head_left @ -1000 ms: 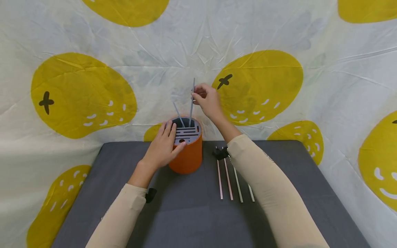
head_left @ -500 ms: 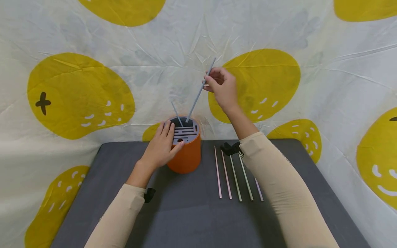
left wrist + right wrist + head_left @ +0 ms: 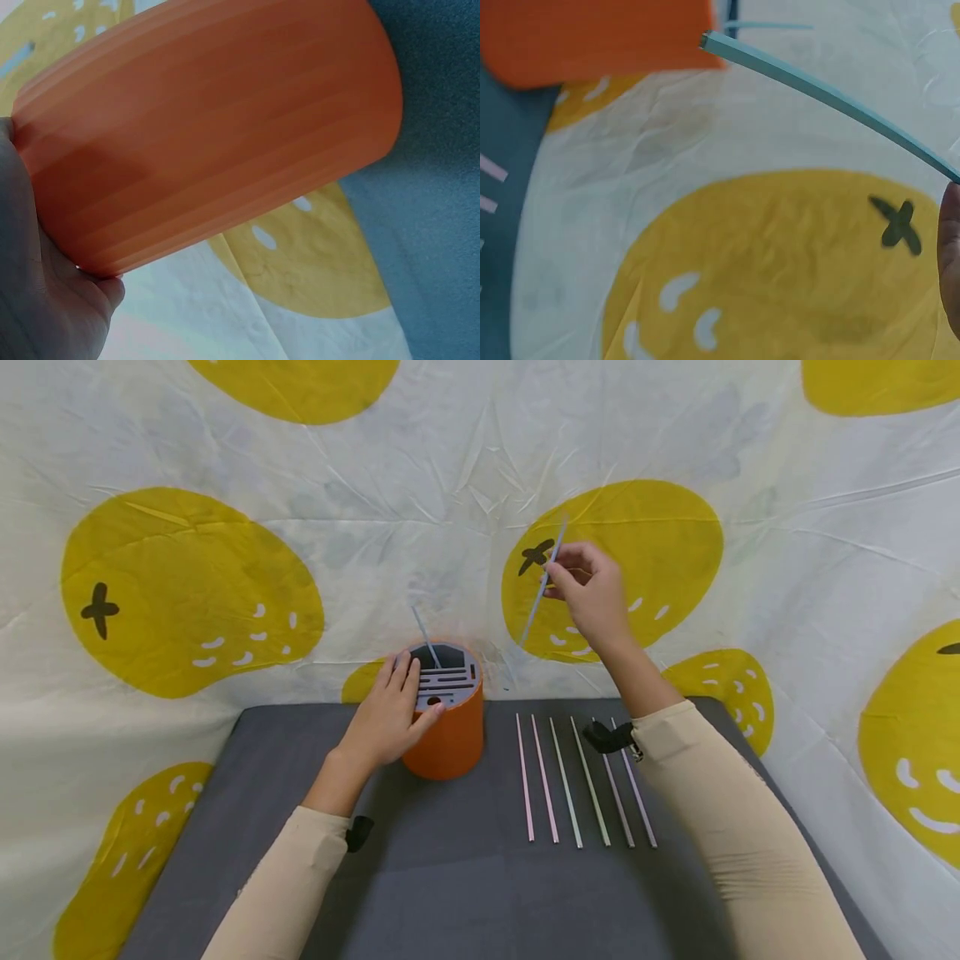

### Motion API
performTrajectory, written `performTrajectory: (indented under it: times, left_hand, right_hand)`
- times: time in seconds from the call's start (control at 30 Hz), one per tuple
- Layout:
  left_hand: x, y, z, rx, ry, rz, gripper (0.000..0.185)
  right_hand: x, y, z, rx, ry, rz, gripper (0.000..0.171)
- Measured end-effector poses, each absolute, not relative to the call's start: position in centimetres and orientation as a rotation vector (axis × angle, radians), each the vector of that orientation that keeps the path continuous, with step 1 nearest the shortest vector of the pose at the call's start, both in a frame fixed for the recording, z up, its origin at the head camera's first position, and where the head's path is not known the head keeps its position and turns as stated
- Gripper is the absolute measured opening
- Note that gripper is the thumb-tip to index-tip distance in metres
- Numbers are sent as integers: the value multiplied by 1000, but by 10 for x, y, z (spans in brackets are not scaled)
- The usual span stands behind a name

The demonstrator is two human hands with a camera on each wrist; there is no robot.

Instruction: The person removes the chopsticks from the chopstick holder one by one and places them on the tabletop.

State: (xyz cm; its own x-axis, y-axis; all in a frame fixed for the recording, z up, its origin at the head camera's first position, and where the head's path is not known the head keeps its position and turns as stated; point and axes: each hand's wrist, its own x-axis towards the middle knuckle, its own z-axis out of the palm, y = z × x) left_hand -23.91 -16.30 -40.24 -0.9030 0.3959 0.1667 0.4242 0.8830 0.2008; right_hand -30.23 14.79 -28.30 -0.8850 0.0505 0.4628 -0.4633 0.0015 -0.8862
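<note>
So count-wise: one orange holder (image 3: pixel 447 727) with a grey slotted top, one thin stick (image 3: pixel 425 637) standing in it, one pale blue stick (image 3: pixel 542 585) up in the air, and six sticks (image 3: pixel 581 781) lying on the grey tabletop (image 3: pixel 480 893). The right hand (image 3: pixel 592 593) has the blue stick pinched between thumb and fingertips, fingers curled round it near the upper end. It hangs in front of the cloth backdrop (image 3: pixel 420 485), up and to the right of the holder and clear of it, above the far edge of the tabletop. Its long axis is steep but tilted, top end leaning right, lower end pointing down-left toward the holder. The left hand (image 3: pixel 390 718) grips the holder from its left side, fingers laid over the slotted top and thumb against the front wall. The holder sits near the back edge of the tabletop, close to the backdrop. The six loose sticks lie side by side just right of it, roughly parallel, running front to back, with small gaps between them. The near half of the tabletop is open grey surface between the two sleeves.
</note>
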Motion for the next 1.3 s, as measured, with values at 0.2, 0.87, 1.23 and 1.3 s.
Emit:
performTrajectory:
  times: [0.2, 0.87, 1.23, 1.3]
  left_hand:
    - [-239, -163, -403, -645, -2928, -342, 87]
    - [-240, -164, -403, -647, -2926, -342, 87]
    - [-242, -163, -400, -661, -2918, -365, 88]
    - [-241, -164, -399, -653, -2926, -365, 88]
  right_hand:
    - [-298, 174, -303, 388, -2130, 1751, 25]
    - [-282, 272, -397, 238, -2715, 1329, 31]
    - [-278, 327, -445, 115, -2871, 1182, 33]
    - [-277, 334, -452, 98, -2881, 1168, 31]
